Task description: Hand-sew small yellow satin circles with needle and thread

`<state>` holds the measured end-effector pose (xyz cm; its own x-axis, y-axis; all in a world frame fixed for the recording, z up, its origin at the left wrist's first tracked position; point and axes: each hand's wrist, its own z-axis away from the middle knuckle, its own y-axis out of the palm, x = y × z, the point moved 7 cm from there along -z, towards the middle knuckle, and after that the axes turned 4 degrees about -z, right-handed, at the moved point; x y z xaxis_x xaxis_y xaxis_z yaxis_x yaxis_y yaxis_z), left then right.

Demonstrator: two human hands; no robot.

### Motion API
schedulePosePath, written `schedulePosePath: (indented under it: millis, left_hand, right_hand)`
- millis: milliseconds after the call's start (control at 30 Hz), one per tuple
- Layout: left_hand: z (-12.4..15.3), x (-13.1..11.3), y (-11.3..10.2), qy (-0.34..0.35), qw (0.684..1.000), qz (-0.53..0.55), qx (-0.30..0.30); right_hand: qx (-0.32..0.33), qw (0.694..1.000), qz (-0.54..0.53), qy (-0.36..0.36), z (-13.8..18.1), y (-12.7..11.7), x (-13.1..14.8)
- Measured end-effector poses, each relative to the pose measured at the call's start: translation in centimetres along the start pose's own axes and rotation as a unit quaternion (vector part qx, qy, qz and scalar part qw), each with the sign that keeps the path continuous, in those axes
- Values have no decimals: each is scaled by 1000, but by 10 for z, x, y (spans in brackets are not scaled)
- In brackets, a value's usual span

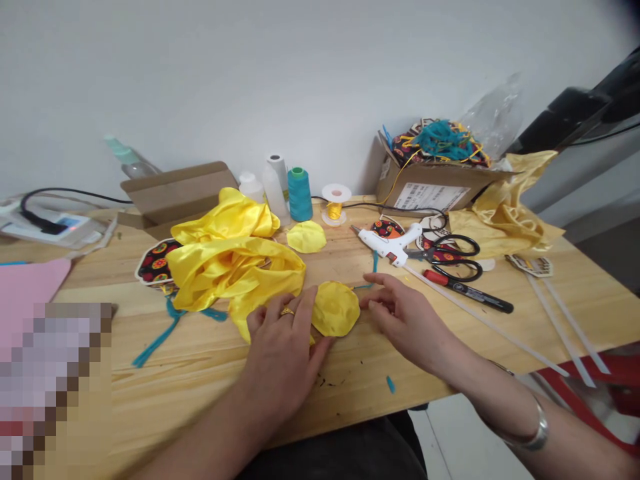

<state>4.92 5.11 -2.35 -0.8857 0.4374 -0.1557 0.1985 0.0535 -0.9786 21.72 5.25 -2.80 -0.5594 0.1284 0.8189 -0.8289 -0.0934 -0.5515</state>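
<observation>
A round yellow satin piece (336, 308) lies on the wooden table (200, 373) between my hands. My left hand (283, 347) rests flat with fingers spread, its fingertips pressing the piece's left edge. My right hand (403, 313) lies at the piece's right edge, fingers drawn together beside a thin teal cord (369, 280); whether it pinches the cord I cannot make out. A heap of yellow satin fabric (230, 257) sits just behind my left hand. A second yellow round (306, 237) lies farther back.
A white glue gun (393, 243), black scissors (450, 257) and a marker (467, 290) lie right of my hands. Thread spools (300, 193), bottles and cardboard boxes (430, 183) stand at the back. Teal ribbon (160, 337) trails left. White strips (560, 327) reach the right edge.
</observation>
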Motion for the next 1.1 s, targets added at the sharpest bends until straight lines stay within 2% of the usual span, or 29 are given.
schedulePosePath:
  millis: [267, 400, 467, 533, 633, 733, 800, 900, 1033, 1100]
  left_hand:
    - [-2, 6, -8, -53, 997, -48, -19]
    - [-6, 13, -11, -77, 995, -66, -15]
    - [-7, 20, -12, -87, 993, -76, -7]
    - [-7, 30, -13, -98, 991, -94, 4]
    - [-6, 44, -16, -101, 987, -121, 13]
    - [-5, 56, -20, -104, 984, -143, 5]
    - [-6, 64, -23, -110, 981, -158, 2]
    - [-7, 77, -27, -122, 978, -171, 9]
    - [-11, 88, -35, -130, 974, -183, 20]
    - [-11, 90, -40, -130, 971, -200, 26]
  right_hand:
    - [27, 997, -68, -10, -38, 15, 4]
    - [62, 994, -85, -14, -57, 21, 7]
    - [46, 997, -40, -36, -63, 15, 11]
    - [-1, 994, 68, -82, -65, 2, 20]
    - [-34, 950, 276, -141, -62, -5, 37]
    - [14, 899, 415, -140, -61, 4, 47]
    - [45, 881, 451, -133, -61, 13, 51]
    - [58, 877, 458, -137, -65, 23, 57]
    - [47, 881, 446, -153, -79, 29, 59]
    - [15, 887, 430, -168, -87, 26, 62]
